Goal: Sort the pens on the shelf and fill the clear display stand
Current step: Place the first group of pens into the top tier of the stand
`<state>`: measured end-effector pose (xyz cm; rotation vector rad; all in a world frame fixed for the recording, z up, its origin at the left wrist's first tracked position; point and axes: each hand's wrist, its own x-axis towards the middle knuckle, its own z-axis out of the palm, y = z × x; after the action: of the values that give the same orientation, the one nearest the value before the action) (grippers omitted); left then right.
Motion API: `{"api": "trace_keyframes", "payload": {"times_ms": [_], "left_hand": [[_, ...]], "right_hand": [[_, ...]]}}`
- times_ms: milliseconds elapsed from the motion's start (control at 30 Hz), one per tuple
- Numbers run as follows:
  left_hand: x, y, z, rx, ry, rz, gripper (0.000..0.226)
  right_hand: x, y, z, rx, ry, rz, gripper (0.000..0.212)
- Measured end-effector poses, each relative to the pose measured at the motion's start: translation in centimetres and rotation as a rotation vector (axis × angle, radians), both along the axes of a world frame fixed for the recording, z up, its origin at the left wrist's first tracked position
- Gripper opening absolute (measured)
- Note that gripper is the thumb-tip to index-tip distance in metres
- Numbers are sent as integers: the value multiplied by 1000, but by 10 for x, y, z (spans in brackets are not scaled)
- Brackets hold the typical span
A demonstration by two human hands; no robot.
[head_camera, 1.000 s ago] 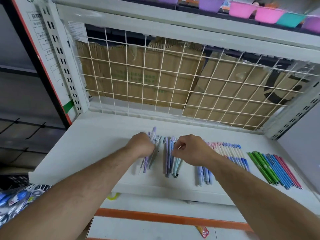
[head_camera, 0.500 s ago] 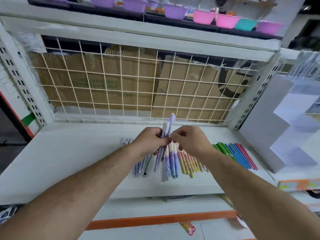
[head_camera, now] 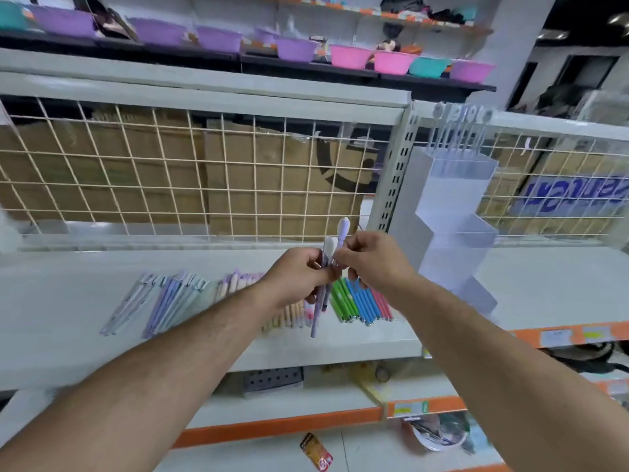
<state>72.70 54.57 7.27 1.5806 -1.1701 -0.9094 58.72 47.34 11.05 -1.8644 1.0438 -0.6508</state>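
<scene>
A white shop shelf (head_camera: 51, 301), backed by a wire grid (head_camera: 204, 178) over flattened cardboard (head_camera: 102, 178) and topped by a ledge of purple, pink and teal bowls (head_camera: 296, 49), carries pens laid out in colour groups. At far left lies a pale grey group (head_camera: 126, 303), with a lilac group (head_camera: 170, 301) just beside it. Next come peach-barrelled pens (head_camera: 289, 315), partly hidden by the person's left forearm. Above the middle of the shelf, the left hand (head_camera: 299, 274) is curled round a small bundle of pens (head_camera: 315, 321), held roughly upright with the tips down. The right hand (head_camera: 374, 260), touching the left, pinches the upper barrel of a lilac pen (head_camera: 343, 231), the tallest in the bundle. Beneath the hands, green pens (head_camera: 342, 301), blue pens (head_camera: 364, 303) and pink pens (head_camera: 383, 306) lie side by side. Right of the perforated upright (head_camera: 391, 185) stands the clear display stand (head_camera: 456, 212), stepped in tiers. Its top tier holds a row of pale pens (head_camera: 456, 134) upright. Blur hides whatever the lower tiers contain.
</scene>
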Motion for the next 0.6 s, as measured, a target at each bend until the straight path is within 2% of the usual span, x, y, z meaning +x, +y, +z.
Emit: {"api": "trace_keyframes", "payload": {"times_ms": [233, 433, 600], "left_hand": [[-55, -51, 14, -29, -25, -68, 14], [-65, -108, 27, -83, -35, -91, 8], [-67, -162, 41, -119, 0, -133, 11]], "right_hand": [[-58, -45, 10, -7, -26, -62, 15], [-74, -90, 26, -33, -61, -117, 17], [-78, -131, 43, -91, -102, -185, 9]]}}
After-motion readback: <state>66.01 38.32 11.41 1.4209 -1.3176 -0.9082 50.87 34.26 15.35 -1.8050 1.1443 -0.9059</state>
